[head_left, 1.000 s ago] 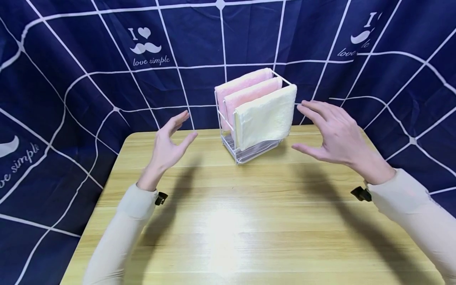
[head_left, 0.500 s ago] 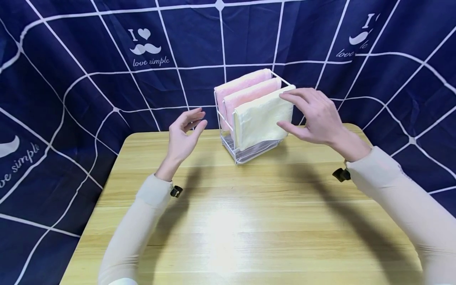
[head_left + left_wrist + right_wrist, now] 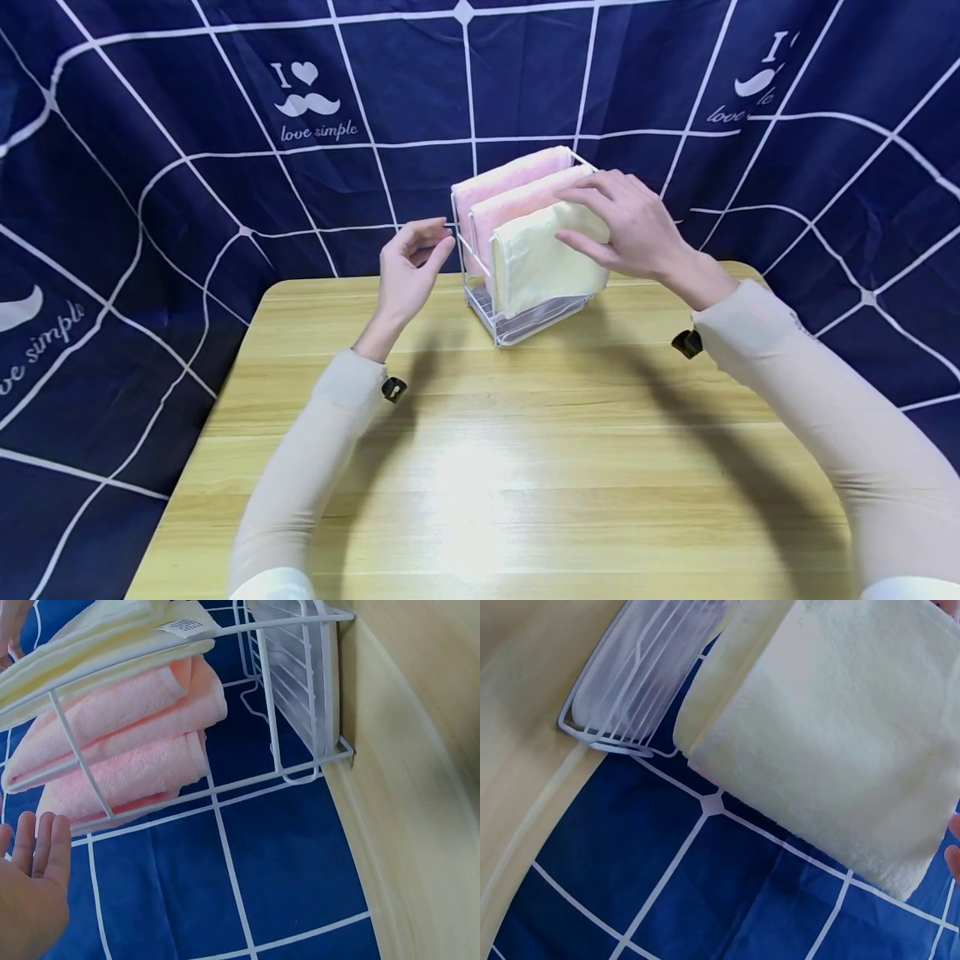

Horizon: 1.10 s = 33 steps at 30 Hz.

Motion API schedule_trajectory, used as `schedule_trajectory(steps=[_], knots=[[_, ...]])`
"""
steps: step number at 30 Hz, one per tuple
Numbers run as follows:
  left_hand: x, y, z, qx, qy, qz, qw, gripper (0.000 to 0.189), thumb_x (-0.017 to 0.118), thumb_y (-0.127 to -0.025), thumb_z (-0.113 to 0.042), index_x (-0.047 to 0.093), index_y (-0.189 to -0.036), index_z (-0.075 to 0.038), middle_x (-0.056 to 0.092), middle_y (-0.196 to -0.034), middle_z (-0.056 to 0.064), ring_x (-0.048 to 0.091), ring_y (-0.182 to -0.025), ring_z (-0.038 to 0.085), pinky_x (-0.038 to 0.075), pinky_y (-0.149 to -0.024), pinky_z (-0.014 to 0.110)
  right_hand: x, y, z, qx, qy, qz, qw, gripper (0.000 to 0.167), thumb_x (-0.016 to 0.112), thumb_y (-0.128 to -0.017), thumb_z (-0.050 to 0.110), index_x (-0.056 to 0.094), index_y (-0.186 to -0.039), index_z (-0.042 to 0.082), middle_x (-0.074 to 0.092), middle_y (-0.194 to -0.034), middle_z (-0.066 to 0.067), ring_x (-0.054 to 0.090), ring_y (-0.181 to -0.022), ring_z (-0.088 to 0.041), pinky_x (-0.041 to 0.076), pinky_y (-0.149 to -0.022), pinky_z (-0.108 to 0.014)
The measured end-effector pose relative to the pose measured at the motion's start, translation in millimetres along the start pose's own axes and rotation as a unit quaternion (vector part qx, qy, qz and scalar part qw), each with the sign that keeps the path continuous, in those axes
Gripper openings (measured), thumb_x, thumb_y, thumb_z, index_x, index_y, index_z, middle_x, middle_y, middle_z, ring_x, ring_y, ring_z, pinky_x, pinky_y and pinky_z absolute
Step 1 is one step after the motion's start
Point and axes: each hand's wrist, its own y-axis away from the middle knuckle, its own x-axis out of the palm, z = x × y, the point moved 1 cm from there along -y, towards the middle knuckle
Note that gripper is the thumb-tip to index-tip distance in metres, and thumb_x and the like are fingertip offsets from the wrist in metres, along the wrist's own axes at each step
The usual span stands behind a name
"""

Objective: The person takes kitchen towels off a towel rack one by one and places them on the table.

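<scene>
Towels [image 3: 543,271], one yellow and two pink, are hanging folded on the wire rack [image 3: 540,323] on the bench [image 3: 472,417], handling seemingly just starting, none lifted off, left hand [image 3: 408,271] and right hand [image 3: 633,225] flanking them loosely open, apparently gripping nothing, right's contact unclear.

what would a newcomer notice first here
Probably the pale yellow towel, hung at the front of a white wire rack on the table, with two pink towels behind it. Next, the right hand at the towel's right end and the left hand beside the rack's left side. The navy gridded cloth behind also stands out.
</scene>
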Motion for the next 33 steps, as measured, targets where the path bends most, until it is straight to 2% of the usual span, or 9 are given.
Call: schedule_trajectory(steps=[5, 11, 16, 19, 24, 30, 33], knots=[[7.5, -4.8, 4.3, -0.010, 0.006, 0.001, 0.9999, 0.029, 0.073, -0.096, -0.002, 0.068, -0.123, 0.009, 0.074, -0.114, 0.030, 0.072, -0.094, 0.004, 0.058, -0.085, 0.015, 7, -4.7, -3, -0.009, 0.001, 0.004, 1.0000, 0.045, 0.074, -0.096, 0.035, 0.071, -0.131, 0.007, 0.072, -0.121, -0.017, 0.065, -0.104, -0.040, 0.051, -0.088, -0.052], [17.1, -7.7, 8.3, -0.014, 0.020, -0.002, 0.9997, 0.025, 0.073, -0.096, 0.000, 0.069, -0.119, 0.008, 0.073, -0.114, 0.030, 0.069, -0.089, -0.003, 0.056, -0.079, 0.014, 14, -6.6, -5, -0.015, -0.001, 0.001, 0.9999, 0.039, 0.077, -0.096, 0.029, 0.072, -0.128, 0.006, 0.072, -0.119, -0.018, 0.066, -0.103, -0.040, 0.052, -0.086, -0.053], [24.1, -9.5, 7.3, -0.011, 0.031, -0.006, 0.9994, 0.022, 0.073, -0.096, 0.001, 0.069, -0.116, 0.010, 0.073, -0.111, 0.030, 0.068, -0.086, -0.005, 0.056, -0.077, 0.013, 17, -7.8, -6, -0.020, 0.006, 0.006, 0.9998, 0.034, 0.075, -0.099, 0.027, 0.073, -0.127, 0.008, 0.073, -0.115, -0.016, 0.066, -0.097, -0.036, 0.051, -0.082, -0.050], [27.7, -10.8, 8.2, -0.011, 0.036, -0.012, 0.9992, 0.020, 0.073, -0.095, 0.002, 0.069, -0.113, 0.010, 0.075, -0.107, 0.026, 0.068, -0.083, -0.005, 0.055, -0.074, 0.013, 18, -8.1, -7, -0.024, 0.005, 0.004, 0.9997, 0.031, 0.075, -0.098, 0.025, 0.074, -0.124, 0.008, 0.073, -0.113, -0.015, 0.065, -0.094, -0.034, 0.049, -0.080, -0.048], [30.9, -13.0, 8.9, -0.010, 0.027, -0.022, 0.9993, 0.018, 0.074, -0.095, 0.001, 0.071, -0.111, 0.008, 0.077, -0.098, 0.012, 0.066, -0.079, -0.004, 0.052, -0.069, 0.013, 21, -8.7, -8, -0.026, -0.002, -0.005, 0.9997, 0.029, 0.079, -0.095, 0.023, 0.075, -0.118, 0.006, 0.073, -0.109, -0.016, 0.064, -0.093, -0.035, 0.049, -0.080, -0.049], [32.7, -15.7, 7.8, -0.010, 0.015, -0.024, 0.9995, 0.019, 0.075, -0.094, 0.000, 0.071, -0.111, 0.007, 0.077, -0.096, 0.013, 0.065, -0.077, -0.004, 0.049, -0.066, 0.013, 23, -8.8, -10, -0.029, -0.004, -0.002, 0.9996, 0.028, 0.080, -0.095, 0.022, 0.075, -0.116, 0.005, 0.072, -0.108, -0.016, 0.064, -0.094, -0.035, 0.050, -0.083, -0.049], [33.1, -17.1, 8.3, -0.016, 0.011, -0.027, 0.9994, 0.019, 0.076, -0.093, -0.001, 0.071, -0.110, 0.007, 0.077, -0.092, 0.007, 0.064, -0.076, -0.005, 0.049, -0.065, 0.013, 23, -9.4, -11, -0.031, -0.003, 0.001, 0.9995, 0.027, 0.079, -0.095, 0.022, 0.075, -0.115, 0.004, 0.072, -0.107, -0.016, 0.064, -0.093, -0.035, 0.050, -0.083, -0.049]])
